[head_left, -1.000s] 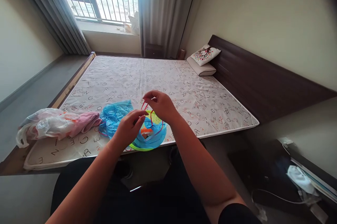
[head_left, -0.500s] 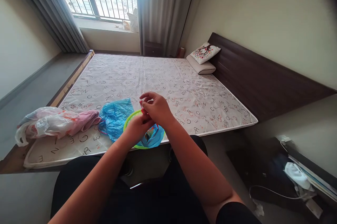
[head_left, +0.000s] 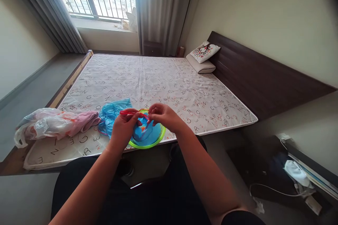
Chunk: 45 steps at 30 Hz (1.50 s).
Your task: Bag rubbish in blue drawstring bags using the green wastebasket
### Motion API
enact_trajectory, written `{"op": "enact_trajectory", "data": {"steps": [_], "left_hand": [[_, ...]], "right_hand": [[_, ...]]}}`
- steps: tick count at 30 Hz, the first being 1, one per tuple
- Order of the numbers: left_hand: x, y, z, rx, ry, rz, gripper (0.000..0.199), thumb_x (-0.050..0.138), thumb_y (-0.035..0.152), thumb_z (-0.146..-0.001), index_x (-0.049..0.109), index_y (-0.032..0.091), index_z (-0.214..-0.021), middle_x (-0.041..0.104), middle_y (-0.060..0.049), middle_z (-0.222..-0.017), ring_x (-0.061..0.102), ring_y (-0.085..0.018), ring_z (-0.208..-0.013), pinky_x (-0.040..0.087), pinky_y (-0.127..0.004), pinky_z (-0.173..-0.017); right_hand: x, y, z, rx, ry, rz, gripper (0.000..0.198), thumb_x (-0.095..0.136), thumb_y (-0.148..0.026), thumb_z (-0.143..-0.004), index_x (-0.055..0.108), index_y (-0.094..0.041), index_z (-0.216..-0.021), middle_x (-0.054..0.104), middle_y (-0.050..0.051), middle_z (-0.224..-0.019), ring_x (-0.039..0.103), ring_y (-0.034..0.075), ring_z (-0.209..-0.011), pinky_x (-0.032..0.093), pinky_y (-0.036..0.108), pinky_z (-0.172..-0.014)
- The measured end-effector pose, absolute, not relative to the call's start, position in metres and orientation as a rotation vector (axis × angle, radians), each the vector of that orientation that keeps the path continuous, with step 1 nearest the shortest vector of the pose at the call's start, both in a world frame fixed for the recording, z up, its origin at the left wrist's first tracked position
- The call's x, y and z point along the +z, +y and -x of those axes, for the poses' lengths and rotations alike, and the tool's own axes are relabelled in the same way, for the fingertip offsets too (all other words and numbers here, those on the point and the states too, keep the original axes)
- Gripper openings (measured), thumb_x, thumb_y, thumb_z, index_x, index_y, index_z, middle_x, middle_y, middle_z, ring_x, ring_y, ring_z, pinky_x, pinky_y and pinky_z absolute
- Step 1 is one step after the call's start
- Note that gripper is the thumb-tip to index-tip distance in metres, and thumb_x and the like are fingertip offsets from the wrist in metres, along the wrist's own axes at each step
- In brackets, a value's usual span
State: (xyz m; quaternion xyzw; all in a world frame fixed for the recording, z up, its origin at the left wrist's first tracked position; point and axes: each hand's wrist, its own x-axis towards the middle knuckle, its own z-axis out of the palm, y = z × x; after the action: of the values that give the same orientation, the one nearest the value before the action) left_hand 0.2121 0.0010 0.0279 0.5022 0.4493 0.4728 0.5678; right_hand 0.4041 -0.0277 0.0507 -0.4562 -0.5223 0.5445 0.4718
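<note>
A small round bin with a yellow-green rim [head_left: 146, 146] is at the near edge of the mattress. A blue plastic liner bag [head_left: 151, 134] lies inside it, with an orange bit showing at its middle. Over the bin, my left hand [head_left: 124, 126] is closed on a red drawstring [head_left: 129, 112], which sticks out past the thumb. My right hand [head_left: 165, 116] pinches the string's other side at the bag's top. A second blue plastic bag [head_left: 109, 112] lies crumpled beside my left hand, partly covered by it.
A white plastic bag [head_left: 50, 123] and a folded pink towel [head_left: 84, 121] lie at the mattress's left. Two pillows [head_left: 202, 57] rest by the dark headboard [head_left: 253, 73]. A bedside table [head_left: 250, 161] with a white cloth-like item and cable stands right.
My hands have moved apart from their crossed position. The red string now stretches between them, and more of the liner and bin rim shows.
</note>
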Motion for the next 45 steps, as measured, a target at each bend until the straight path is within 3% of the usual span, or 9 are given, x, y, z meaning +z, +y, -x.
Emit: {"op": "enact_trajectory", "data": {"steps": [3, 8, 14, 18, 25, 33, 37, 40, 45], "left_hand": [[0.029, 0.002, -0.210, 1.078, 1.080, -1.172, 0.051, 0.090, 0.056, -0.070, 0.068, 0.017, -0.094, 0.076, -0.005, -0.081, 0.068, -0.017, -0.062, 0.056, -0.027, -0.054], [0.032, 0.004, -0.206, 1.001, 1.098, -1.199, 0.050, 0.089, 0.057, -0.069, 0.067, 0.018, -0.091, 0.074, -0.005, -0.078, 0.072, -0.022, -0.069, 0.057, -0.026, -0.049], [0.033, -0.001, -0.203, 0.896, 1.155, -1.272, 0.051, 0.094, 0.055, -0.063, 0.072, 0.019, -0.091, 0.073, -0.004, -0.082, 0.072, -0.022, -0.069, 0.057, -0.026, -0.047], [0.026, -0.002, -0.199, 0.877, 1.200, -1.334, 0.047, 0.092, 0.056, -0.067, 0.075, 0.020, -0.092, 0.072, -0.003, -0.084, 0.075, -0.024, -0.073, 0.060, -0.027, -0.051], [0.015, 0.006, -0.196, 1.014, 1.140, -1.191, 0.055, 0.097, 0.059, -0.058, 0.074, 0.016, -0.085, 0.075, -0.006, -0.081, 0.071, -0.021, -0.073, 0.063, -0.031, -0.068], [0.016, -0.006, -0.204, 0.975, 1.046, -1.155, 0.055, 0.098, 0.060, -0.058, 0.074, 0.018, -0.084, 0.074, -0.003, -0.079, 0.072, -0.021, -0.077, 0.064, -0.033, -0.075], [0.020, -0.013, -0.203, 0.939, 1.037, -1.127, 0.058, 0.098, 0.060, -0.058, 0.072, 0.017, -0.088, 0.072, -0.003, -0.083, 0.070, -0.021, -0.078, 0.065, -0.033, -0.068], [0.020, -0.014, -0.200, 0.884, 1.026, -1.154, 0.058, 0.098, 0.060, -0.058, 0.071, 0.017, -0.086, 0.069, -0.002, -0.083, 0.069, -0.022, -0.080, 0.064, -0.031, -0.060], [0.009, -0.013, -0.195, 0.963, 0.967, -0.990, 0.059, 0.100, 0.055, -0.060, 0.068, 0.017, -0.092, 0.070, -0.001, -0.082, 0.071, -0.019, -0.078, 0.063, -0.028, -0.064]], "right_hand": [[0.039, -0.037, -0.391, 0.924, -1.659, 1.267, 0.005, 0.072, -0.026, -0.094, 0.073, -0.022, -0.093, 0.076, 0.002, -0.092, 0.072, 0.015, -0.088, 0.056, 0.029, -0.080], [0.025, -0.041, -0.383, 0.338, -2.085, 1.230, 0.020, 0.063, -0.033, -0.107, 0.079, -0.023, -0.103, 0.078, 0.006, -0.113, 0.068, 0.017, -0.103, 0.052, 0.033, -0.094], [0.015, -0.040, -0.383, -0.050, -2.232, 1.372, 0.031, 0.055, -0.034, -0.111, 0.080, -0.025, -0.095, 0.073, 0.003, -0.090, 0.061, 0.017, -0.086, 0.042, 0.030, -0.071], [0.011, -0.041, -0.380, -0.071, -2.265, 1.435, 0.023, 0.061, -0.031, -0.107, 0.079, -0.026, -0.094, 0.073, 0.002, -0.090, 0.061, 0.017, -0.086, 0.037, 0.030, -0.065], [0.003, -0.052, -0.367, 0.056, -2.219, 1.372, 0.023, 0.061, -0.025, -0.106, 0.078, -0.024, -0.122, 0.076, 0.010, -0.126, 0.068, 0.024, -0.103, 0.052, 0.035, -0.083], [-0.009, -0.062, -0.369, -0.049, -2.087, 1.485, 0.029, 0.051, -0.032, -0.112, 0.078, -0.022, -0.106, 0.079, 0.007, -0.095, 0.070, 0.020, -0.089, 0.049, 0.032, -0.079], [-0.009, -0.063, -0.368, -0.108, -1.978, 1.598, 0.041, 0.048, -0.040, -0.113, 0.077, -0.021, -0.091, 0.076, 0.007, -0.082, 0.067, 0.020, -0.079, 0.046, 0.032, -0.071], [-0.009, -0.061, -0.371, -0.082, -2.031, 1.539, 0.031, 0.052, -0.036, -0.112, 0.079, -0.022, -0.104, 0.079, 0.007, -0.095, 0.068, 0.020, -0.088, 0.050, 0.031, -0.077], [-0.018, -0.059, -0.378, -0.025, -2.082, 1.332, 0.025, 0.061, -0.022, -0.106, 0.078, -0.027, -0.123, 0.078, 0.006, -0.125, 0.067, 0.021, -0.107, 0.057, 0.033, -0.092]]}}
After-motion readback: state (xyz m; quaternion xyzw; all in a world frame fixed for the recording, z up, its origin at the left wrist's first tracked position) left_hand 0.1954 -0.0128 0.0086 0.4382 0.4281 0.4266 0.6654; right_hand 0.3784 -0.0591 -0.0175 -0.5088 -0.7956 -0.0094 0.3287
